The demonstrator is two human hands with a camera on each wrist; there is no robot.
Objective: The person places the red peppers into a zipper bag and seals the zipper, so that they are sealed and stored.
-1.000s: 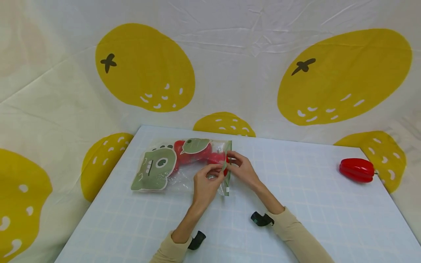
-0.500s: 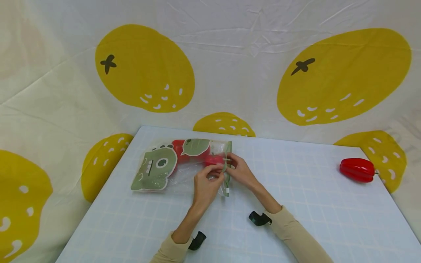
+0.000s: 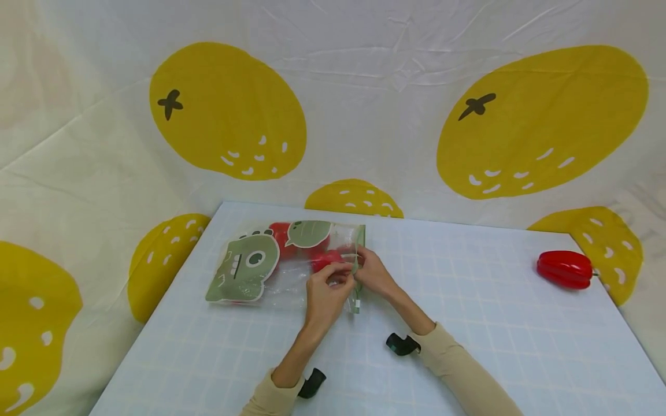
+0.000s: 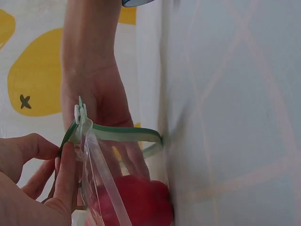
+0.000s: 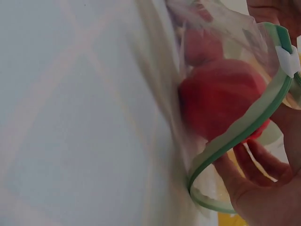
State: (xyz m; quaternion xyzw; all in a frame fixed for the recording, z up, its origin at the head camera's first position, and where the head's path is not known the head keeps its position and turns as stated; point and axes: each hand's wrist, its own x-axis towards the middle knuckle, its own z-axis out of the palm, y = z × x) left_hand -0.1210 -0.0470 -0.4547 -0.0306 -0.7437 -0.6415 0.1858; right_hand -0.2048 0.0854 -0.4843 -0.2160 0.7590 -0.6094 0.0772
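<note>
One bag (image 3: 266,267) lies left of centre, at least two red things (image 3: 324,260) inside; my left hand (image 3: 325,292) pinches its edge, my right hand (image 3: 376,275) reaches in, fingers extended; one pepper (image 3: 564,269) sits far right.

Free tabletop (image 3: 468,277) stretches between the right hand (image 3: 376,274) and the red pepper (image 3: 564,269) at right. The left hand (image 3: 325,292) obstructs near access to the plastic bag (image 3: 241,271); a printed backdrop (image 3: 372,127) walls the far edge.
</note>
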